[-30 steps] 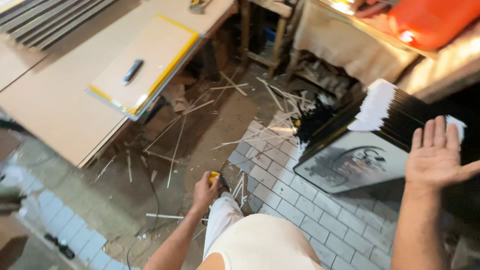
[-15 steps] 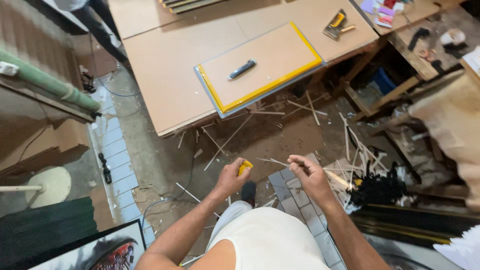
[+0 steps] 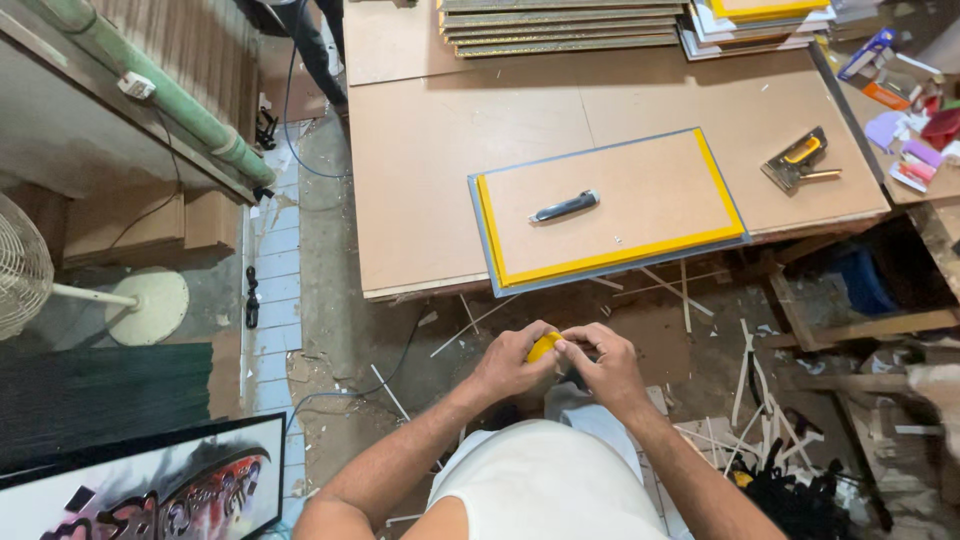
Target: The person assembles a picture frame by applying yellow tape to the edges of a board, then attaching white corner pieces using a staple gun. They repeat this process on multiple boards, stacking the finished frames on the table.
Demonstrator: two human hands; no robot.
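My left hand (image 3: 512,362) is closed around a small yellow object (image 3: 543,347), held low in front of my body. My right hand (image 3: 603,362) meets it from the right, its fingertips pinching the object's end. What the yellow object is cannot be made out; most of it is hidden by my fingers. Ahead on the brown worktable (image 3: 430,160) lies a flat board with yellow and grey edging (image 3: 610,210), and a dark utility knife (image 3: 565,207) rests on it.
A yellow-handled staple gun (image 3: 797,160) lies at the table's right. Stacked frames and boards (image 3: 560,25) sit at the back. Thin wood strips (image 3: 740,400) litter the floor. A fan (image 3: 30,270) stands at left, a framed picture (image 3: 140,490) leans lower left.
My view swung from the floor and right-hand side up to the worktable. My right hand came in from the side and joined the left on the yellow object.
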